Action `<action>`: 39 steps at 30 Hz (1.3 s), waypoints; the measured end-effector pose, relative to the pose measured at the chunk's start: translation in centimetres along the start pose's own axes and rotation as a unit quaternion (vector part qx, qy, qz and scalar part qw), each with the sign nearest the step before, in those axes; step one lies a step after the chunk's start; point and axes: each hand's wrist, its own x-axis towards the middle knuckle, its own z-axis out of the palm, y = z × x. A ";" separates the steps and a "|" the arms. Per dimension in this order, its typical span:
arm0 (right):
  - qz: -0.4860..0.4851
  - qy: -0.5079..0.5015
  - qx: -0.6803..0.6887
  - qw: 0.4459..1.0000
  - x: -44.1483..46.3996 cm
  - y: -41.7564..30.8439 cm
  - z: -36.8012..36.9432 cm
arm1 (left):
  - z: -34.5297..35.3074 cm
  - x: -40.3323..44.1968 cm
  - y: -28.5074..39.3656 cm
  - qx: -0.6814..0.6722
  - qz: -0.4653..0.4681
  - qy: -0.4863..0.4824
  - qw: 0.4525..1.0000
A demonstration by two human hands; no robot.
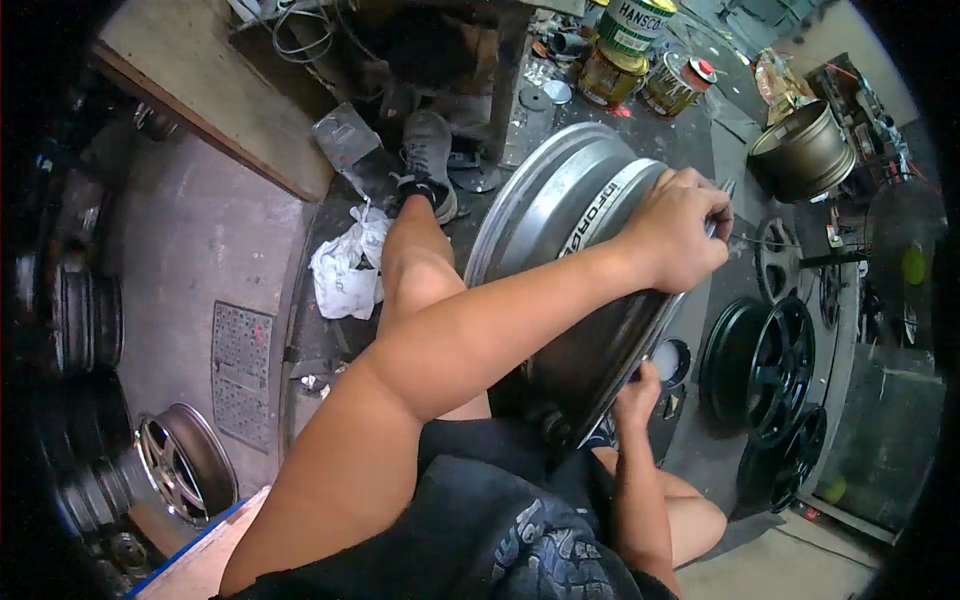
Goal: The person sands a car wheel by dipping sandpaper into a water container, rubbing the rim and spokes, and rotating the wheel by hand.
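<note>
A silver wheel rim [560, 205] with raised lettering on its barrel stands on edge between my legs, its outer side facing right. My left hand [680, 230] reaches across the barrel to the far upper edge, its fingers curled over the lip. Whether anything thin lies under those fingers is hidden. Lower down, my right hand [637, 398] is closed at the near right edge of the same rim, with its fingertips mostly out of sight. My left forearm covers part of the barrel.
Paint cans [610, 75] and a red-capped container [690, 82] stand at the top. Dark wheels [765, 370] lie at right, a bronze rim [805, 150] at upper right. A white plastic bag [348, 265] is beside my leg. Another wheel [185, 465] sits lower left.
</note>
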 end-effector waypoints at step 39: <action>0.152 -0.137 0.018 0.979 -8.0 -3.0 -2.5 | -1.3 -0.1 0.3 -0.108 -0.058 -0.121 0.985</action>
